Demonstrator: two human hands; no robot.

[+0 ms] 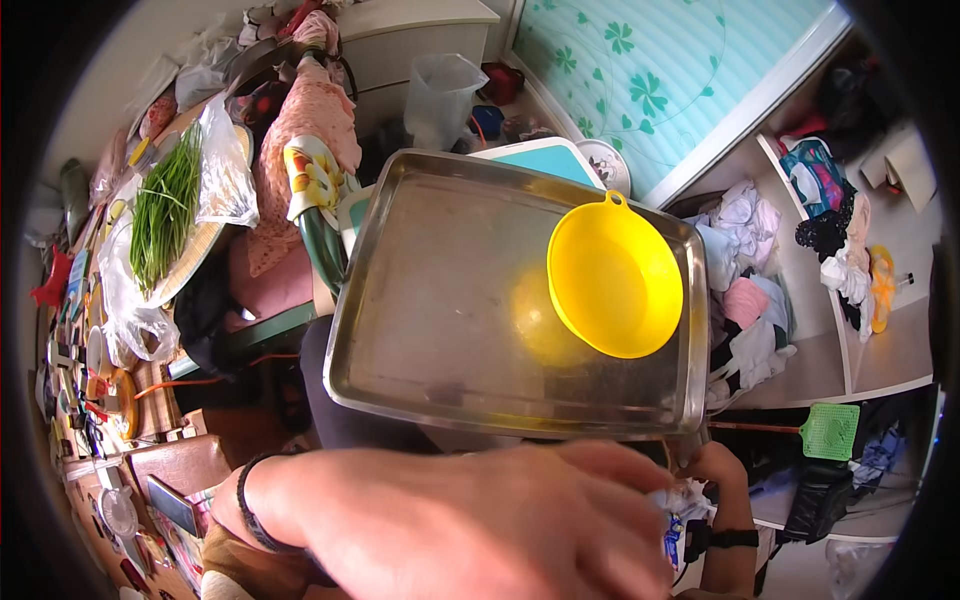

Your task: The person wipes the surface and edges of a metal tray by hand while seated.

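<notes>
A rectangular metal tray point(440, 300) lies in front of me, above my dark-clothed leg. On its right half rests a round yellow plastic bowl point(620, 275) with a small ring tab on its rim, and its colour reflects in the metal. My left hand point(510, 520), with a dark bracelet at the wrist, is raised close to the camera, in front of the tray's near edge. Its fingers are smeared by motion, and what they do is hidden. At the tray's near right corner, my right hand point(715, 465) is closed on the rim, partly covered by the left.
To the left, green chives point(165, 210) lie on a round woven tray beside plastic bags. A cluttered table point(150, 470) holds a phone and small items. Clothes point(745, 310) fill shelves at right, near a green fly swatter point(830, 432). A clear plastic pitcher point(440, 100) stands behind.
</notes>
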